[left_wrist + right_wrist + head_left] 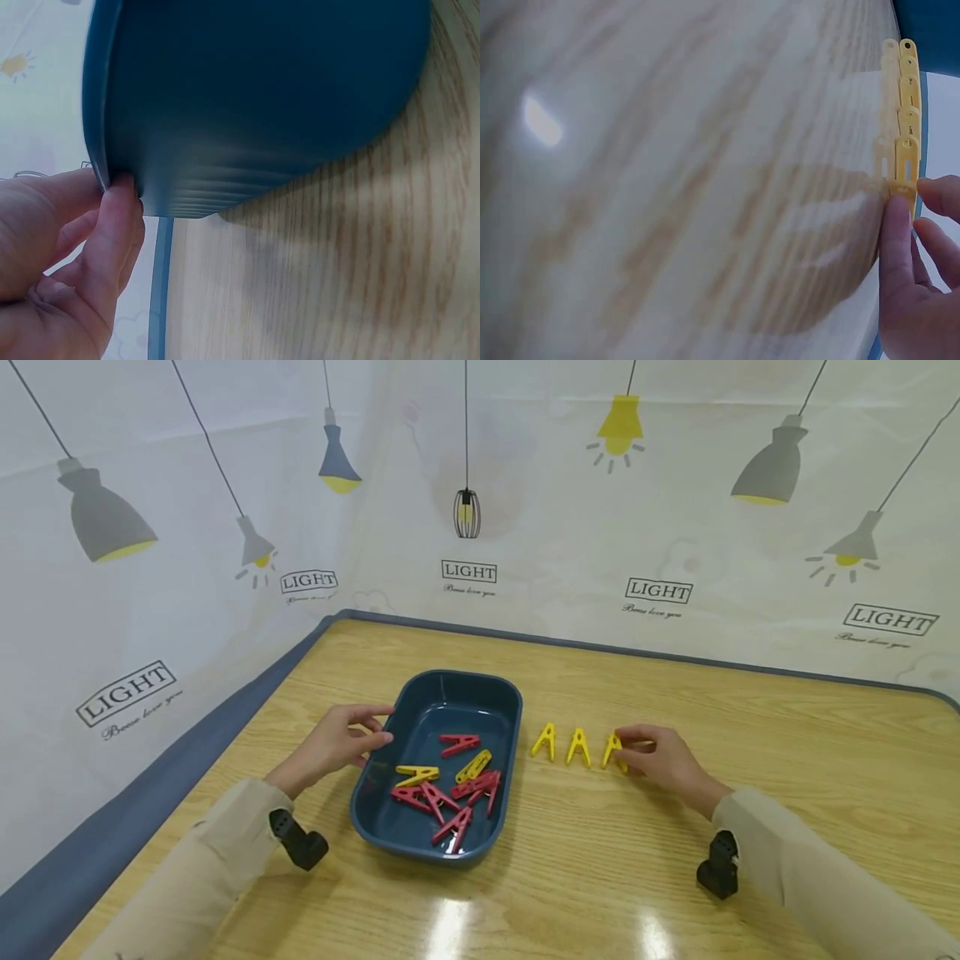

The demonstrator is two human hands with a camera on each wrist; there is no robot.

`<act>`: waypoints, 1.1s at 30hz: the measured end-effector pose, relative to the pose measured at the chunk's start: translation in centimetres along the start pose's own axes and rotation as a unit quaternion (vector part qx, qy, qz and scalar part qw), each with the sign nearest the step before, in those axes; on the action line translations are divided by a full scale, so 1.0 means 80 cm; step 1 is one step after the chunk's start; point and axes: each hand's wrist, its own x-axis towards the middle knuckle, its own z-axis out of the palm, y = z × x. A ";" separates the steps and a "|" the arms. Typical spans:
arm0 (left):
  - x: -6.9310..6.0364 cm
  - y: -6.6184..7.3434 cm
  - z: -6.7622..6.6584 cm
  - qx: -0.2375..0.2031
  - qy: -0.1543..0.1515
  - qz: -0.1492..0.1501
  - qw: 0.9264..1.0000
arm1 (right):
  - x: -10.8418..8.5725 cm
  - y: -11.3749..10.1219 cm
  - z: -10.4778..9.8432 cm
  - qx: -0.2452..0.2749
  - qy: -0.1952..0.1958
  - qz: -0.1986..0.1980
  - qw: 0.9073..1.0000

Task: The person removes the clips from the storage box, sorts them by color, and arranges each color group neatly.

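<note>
My left hand (337, 739) pinches the left rim of a dark blue plastic tub (247, 97), thumb on the inner side and fingers outside. Red and yellow clothespins lie jumbled inside the tub, among them a red clothespin (459, 743) and a yellow clothespin (417, 773). To its right, a yellow clothespin (544, 742) and another yellow clothespin (578, 747) stand side by side on the table. At the right end of this row, my right hand (663, 760) pinches a third yellow clothespin (611, 748), partly hidden by the fingers.
The wood-grain table (750, 727) has a dark blue edge. Behind it and on the left hangs a pale sheet (540, 527) printed with lamps. Each sleeve carries a small black camera, one of them a right wrist camera (718, 865).
</note>
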 end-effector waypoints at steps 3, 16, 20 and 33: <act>0.000 0.000 0.000 -0.001 0.000 0.003 1.000 | -0.002 0.000 0.001 0.003 0.001 0.000 1.000; -0.003 0.000 0.000 -0.013 -0.007 0.010 1.000 | -0.003 0.003 0.000 0.017 -0.013 -0.012 1.000; -0.004 0.001 -0.001 -0.014 -0.008 0.009 1.000 | -0.002 0.006 -0.001 0.022 -0.018 -0.009 1.000; -0.003 0.004 -0.002 -0.006 -0.005 -0.002 1.000 | -0.004 -0.004 -0.015 0.037 -0.019 -0.006 0.999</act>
